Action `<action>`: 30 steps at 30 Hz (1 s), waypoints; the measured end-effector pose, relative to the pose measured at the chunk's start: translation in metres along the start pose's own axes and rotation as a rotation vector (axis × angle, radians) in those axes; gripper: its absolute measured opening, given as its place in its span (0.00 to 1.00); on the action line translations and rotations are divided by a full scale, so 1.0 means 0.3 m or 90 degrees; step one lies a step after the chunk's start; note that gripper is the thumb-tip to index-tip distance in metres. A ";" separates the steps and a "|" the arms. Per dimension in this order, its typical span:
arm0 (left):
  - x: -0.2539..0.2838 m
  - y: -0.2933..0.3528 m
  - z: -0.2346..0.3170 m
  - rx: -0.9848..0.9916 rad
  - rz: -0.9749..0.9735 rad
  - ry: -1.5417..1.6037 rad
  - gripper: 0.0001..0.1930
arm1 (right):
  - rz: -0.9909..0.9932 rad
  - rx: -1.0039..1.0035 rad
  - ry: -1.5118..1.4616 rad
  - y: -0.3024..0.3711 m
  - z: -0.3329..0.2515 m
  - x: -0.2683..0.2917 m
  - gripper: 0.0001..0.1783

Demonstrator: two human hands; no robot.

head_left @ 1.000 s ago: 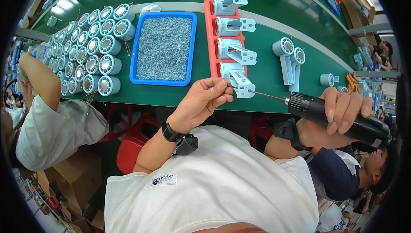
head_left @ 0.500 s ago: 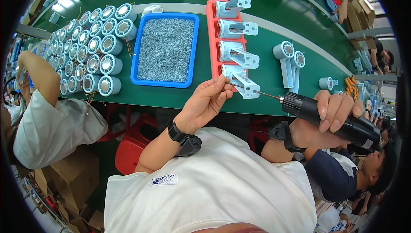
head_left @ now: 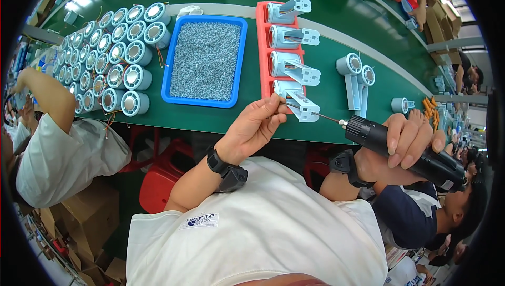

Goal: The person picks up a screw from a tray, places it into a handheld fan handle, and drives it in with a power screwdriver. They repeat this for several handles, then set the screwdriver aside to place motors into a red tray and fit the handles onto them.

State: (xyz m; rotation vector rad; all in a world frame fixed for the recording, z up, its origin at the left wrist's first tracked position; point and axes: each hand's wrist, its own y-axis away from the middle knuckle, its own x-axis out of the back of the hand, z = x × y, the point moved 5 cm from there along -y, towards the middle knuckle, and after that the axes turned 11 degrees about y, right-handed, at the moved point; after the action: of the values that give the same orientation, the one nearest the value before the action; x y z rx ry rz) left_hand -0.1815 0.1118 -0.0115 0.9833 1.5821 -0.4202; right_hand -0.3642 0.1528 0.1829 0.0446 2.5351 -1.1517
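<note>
Head view, left to right. At far left a co-worker's arm in a white sleeve (head_left: 58, 154) is seen bent beside the green bench (head_left: 210, 120). Rows of round pale-blue motor housings (head_left: 113, 57) are stood on end on the bench's left part. Next to them a blue tray (head_left: 239, 60) is filled with small grey screws (head_left: 205, 60). Just right of it a red fixture (head_left: 261, 49) is loaded with four pale-blue plastic parts in a column (each with a bracket sticking out to the right).

The left hand (head_left: 252, 128) is raised to the nearest plastic part (head_left: 297, 102), fingertips pinched together at the part's left end; a tiny screw may be pinched there, too small to tell. A black wrist strap is worn.

A thin driver bit (head_left: 326, 118) is pointed at the same part's bracket, tip just at its right end. The black electric screwdriver (head_left: 405, 152) is clamped in the right hand (head_left: 407, 139), fingers wrapped shut around its body, well right of the part.

Further right, two loose pale-blue parts (head_left: 355, 78) are lain on the bench, and a small one (head_left: 400, 104) past them.
</note>
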 end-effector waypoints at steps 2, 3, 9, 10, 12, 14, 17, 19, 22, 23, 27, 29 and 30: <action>-0.020 0.021 -0.005 0.024 0.052 -0.179 0.16 | -0.011 0.003 0.020 -0.007 -0.003 0.001 0.19; -0.032 0.033 -0.007 0.036 0.078 -0.268 0.17 | -0.016 0.004 0.031 -0.010 -0.006 0.001 0.20; -0.024 0.171 0.054 -0.097 0.177 -0.397 0.20 | -0.116 -0.040 0.157 -0.068 -0.038 -0.038 0.22; -0.010 0.183 0.069 -0.105 0.187 -0.420 0.19 | -0.136 -0.053 0.165 -0.071 -0.031 -0.040 0.23; 0.006 0.190 0.077 -0.113 0.197 -0.442 0.18 | -0.157 -0.069 0.171 -0.069 -0.012 -0.048 0.24; 0.015 0.188 0.077 -0.102 0.202 -0.453 0.17 | -0.102 -0.057 0.167 -0.061 0.019 -0.068 0.24; 0.042 0.175 0.090 -0.053 0.134 -0.446 0.16 | -0.093 -0.064 0.163 -0.069 0.040 -0.080 0.23; 0.029 0.163 0.086 0.032 -0.005 -0.421 0.16 | -0.129 -0.087 0.156 -0.080 0.055 -0.091 0.22; 0.031 0.138 0.097 -0.002 0.070 -0.524 0.16 | -0.208 -0.100 0.122 -0.106 0.088 -0.092 0.21; 0.025 0.132 0.099 -0.019 0.107 -0.576 0.17 | -0.248 -0.106 0.104 -0.108 0.095 -0.098 0.20; 0.012 0.129 0.101 -0.101 0.118 -0.505 0.16 | -0.204 -0.090 0.100 -0.094 0.097 -0.100 0.21; 0.004 0.134 0.100 -0.117 0.128 -0.501 0.15 | -0.189 -0.090 0.114 -0.088 0.096 -0.112 0.20; -0.001 0.138 0.101 -0.133 0.136 -0.496 0.14 | -0.174 -0.091 0.128 -0.085 0.094 -0.116 0.20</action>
State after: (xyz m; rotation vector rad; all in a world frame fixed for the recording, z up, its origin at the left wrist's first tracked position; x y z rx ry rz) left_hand -0.1302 0.1137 -0.0094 0.6917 0.7887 -0.4106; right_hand -0.3273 0.1192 0.1959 -0.2403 2.8634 -1.1067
